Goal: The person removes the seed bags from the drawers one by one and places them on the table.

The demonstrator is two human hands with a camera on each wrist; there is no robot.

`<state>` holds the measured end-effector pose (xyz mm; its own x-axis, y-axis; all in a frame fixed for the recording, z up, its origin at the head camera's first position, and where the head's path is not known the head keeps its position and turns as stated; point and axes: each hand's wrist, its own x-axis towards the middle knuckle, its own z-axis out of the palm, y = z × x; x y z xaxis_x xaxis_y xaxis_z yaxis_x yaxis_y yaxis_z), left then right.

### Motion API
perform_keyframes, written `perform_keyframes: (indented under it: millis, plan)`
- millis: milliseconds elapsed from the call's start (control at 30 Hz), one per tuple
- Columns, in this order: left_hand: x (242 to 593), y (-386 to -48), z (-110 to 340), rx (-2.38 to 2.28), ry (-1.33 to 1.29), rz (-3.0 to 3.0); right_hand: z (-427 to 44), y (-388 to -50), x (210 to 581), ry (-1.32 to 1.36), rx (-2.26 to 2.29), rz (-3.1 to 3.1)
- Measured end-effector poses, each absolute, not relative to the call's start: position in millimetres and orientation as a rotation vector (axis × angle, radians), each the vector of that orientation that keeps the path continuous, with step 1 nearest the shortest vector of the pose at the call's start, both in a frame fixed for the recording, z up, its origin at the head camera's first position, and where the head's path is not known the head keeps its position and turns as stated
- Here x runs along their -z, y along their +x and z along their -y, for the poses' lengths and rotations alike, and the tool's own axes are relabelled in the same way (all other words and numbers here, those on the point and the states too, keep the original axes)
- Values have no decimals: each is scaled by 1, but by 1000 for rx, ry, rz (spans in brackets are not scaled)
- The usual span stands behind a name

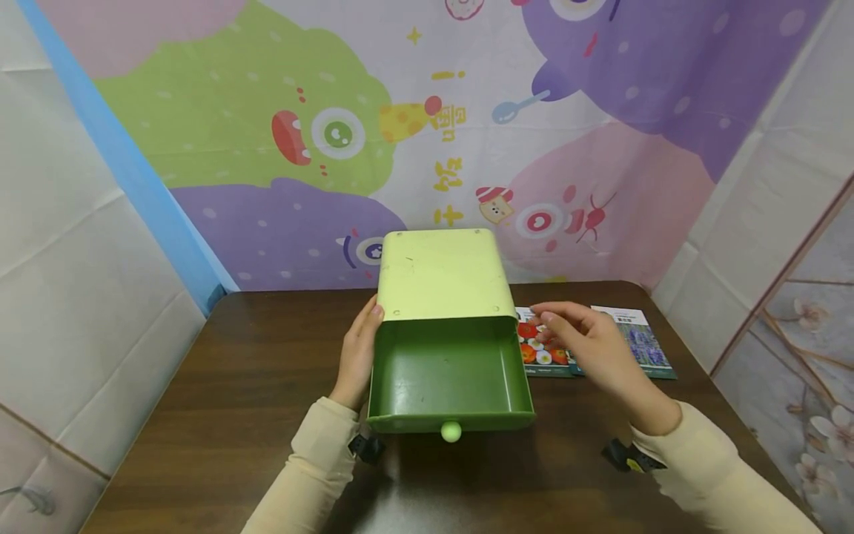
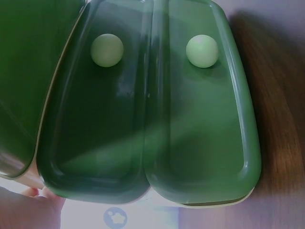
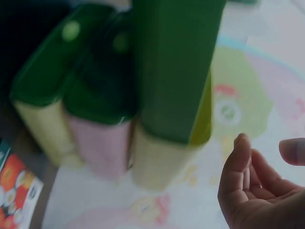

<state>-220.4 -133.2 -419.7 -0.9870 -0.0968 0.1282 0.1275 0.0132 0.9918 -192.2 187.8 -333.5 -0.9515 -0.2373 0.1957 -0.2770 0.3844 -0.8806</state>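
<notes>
A stacked drawer box point(image 1: 443, 274) with a pale yellow-green top stands on the table, its green top drawer point(image 1: 447, 371) pulled out with nothing visible inside. My left hand point(image 1: 356, 352) rests against the box's left side, fingers stretched along it. In the left wrist view, fingertips show at the box's edge, beside two closed lower drawers point(image 2: 205, 119) with round knobs point(image 2: 202, 51). Off the box's right side, my right hand point(image 1: 594, 348) is raised, fingers loosely bent, thumb apart, holding nothing. The right wrist view shows a pink middle tier point(image 3: 100, 148), blurred.
Flower-pictured packets point(image 1: 643, 345) lie on the dark wooden table point(image 1: 267, 386), right of the box and partly behind my right hand. A cartoon-printed cloth point(image 1: 427, 148) hangs behind the table. Pale panels stand on both sides.
</notes>
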Motion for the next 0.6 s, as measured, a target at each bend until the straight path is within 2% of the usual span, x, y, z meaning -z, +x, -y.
perform_keyframes:
  millis: [333, 600]
  plan:
    - [419, -221, 133, 2099, -36, 2115, -156, -148, 332, 871, -1760, 2555]
    - [419, -221, 134, 2073, -39, 2137, -142, -125, 342, 1128, -1864, 2555]
